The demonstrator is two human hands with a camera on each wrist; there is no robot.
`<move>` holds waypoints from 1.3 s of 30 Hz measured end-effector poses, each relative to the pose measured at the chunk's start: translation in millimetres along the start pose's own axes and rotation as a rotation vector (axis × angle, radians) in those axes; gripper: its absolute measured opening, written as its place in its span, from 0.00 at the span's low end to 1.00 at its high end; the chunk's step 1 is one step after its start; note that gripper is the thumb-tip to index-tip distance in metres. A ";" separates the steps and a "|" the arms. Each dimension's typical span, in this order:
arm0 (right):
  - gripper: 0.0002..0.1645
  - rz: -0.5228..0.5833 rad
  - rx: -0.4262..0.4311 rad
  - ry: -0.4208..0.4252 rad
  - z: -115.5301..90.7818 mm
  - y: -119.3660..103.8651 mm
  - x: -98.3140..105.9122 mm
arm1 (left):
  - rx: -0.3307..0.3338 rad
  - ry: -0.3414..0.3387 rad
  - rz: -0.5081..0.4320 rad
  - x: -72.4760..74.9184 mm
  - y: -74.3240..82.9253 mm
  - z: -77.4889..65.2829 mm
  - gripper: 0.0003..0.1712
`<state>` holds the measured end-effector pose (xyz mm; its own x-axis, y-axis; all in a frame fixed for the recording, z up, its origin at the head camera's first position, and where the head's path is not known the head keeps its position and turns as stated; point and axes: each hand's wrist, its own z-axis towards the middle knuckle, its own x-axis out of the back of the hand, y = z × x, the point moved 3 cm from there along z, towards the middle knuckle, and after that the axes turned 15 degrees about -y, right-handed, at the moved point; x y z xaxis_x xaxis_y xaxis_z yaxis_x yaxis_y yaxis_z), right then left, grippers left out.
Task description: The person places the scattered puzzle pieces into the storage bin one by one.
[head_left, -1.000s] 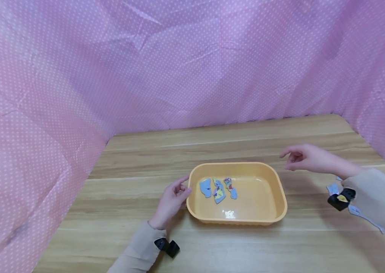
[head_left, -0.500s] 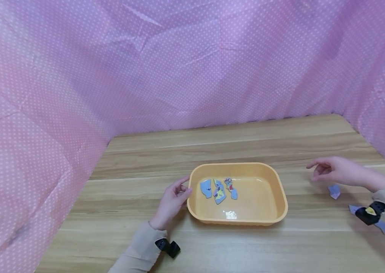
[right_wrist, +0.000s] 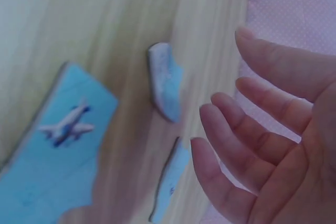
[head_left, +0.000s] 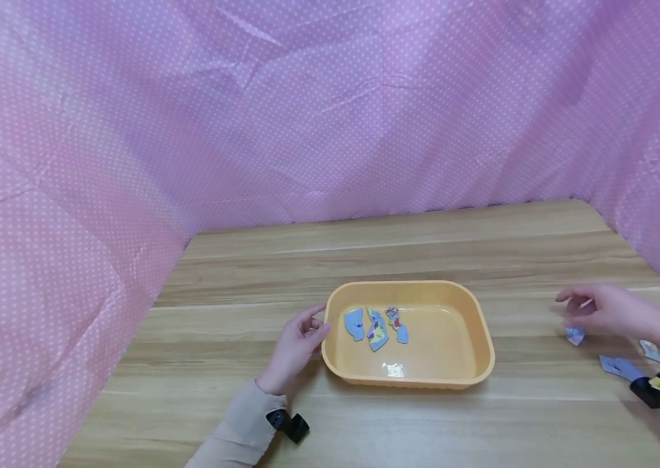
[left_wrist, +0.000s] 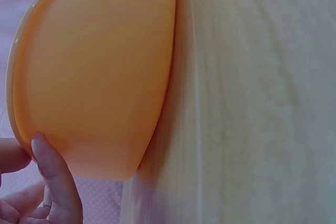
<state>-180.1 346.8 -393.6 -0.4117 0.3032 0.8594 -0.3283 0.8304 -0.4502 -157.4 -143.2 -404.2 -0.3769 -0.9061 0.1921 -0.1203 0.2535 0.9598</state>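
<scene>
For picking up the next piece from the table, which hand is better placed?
Probably the right hand: empty and near the loose pieces, while the left hand grips the tray.

In the middle of the head view we see a smooth plastic tray [head_left: 441,341], glossy enough to glint at its lower side, holding pieces [head_left: 354,324] that look like printed card. Under it we find a smooth, wood-grained tabletop [head_left: 248,276] with a soft sheen; across the top hangs creased, matt cloth [head_left: 306,130], and at lower left a matt fabric sleeve [head_left: 236,426].
</scene>
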 end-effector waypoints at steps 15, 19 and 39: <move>0.29 -0.009 -0.152 -0.041 -5.0 14.0 -10.3 | -0.007 0.009 -0.034 -1.9 -0.3 -0.9 0.27; 0.30 0.005 -0.156 -0.043 -5.9 15.2 -11.1 | -0.006 0.005 -0.038 -1.9 -0.9 -0.5 0.27; 0.31 0.038 -0.188 -0.030 -4.2 12.4 -12.3 | -0.002 0.010 -0.054 -2.0 2.1 -1.8 0.27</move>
<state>-175.5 355.3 -408.8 -0.4471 0.3242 0.8337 -0.1490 0.8920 -0.4267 -155.3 -141.5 -402.2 -0.3605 -0.9219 0.1418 -0.1382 0.2032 0.9693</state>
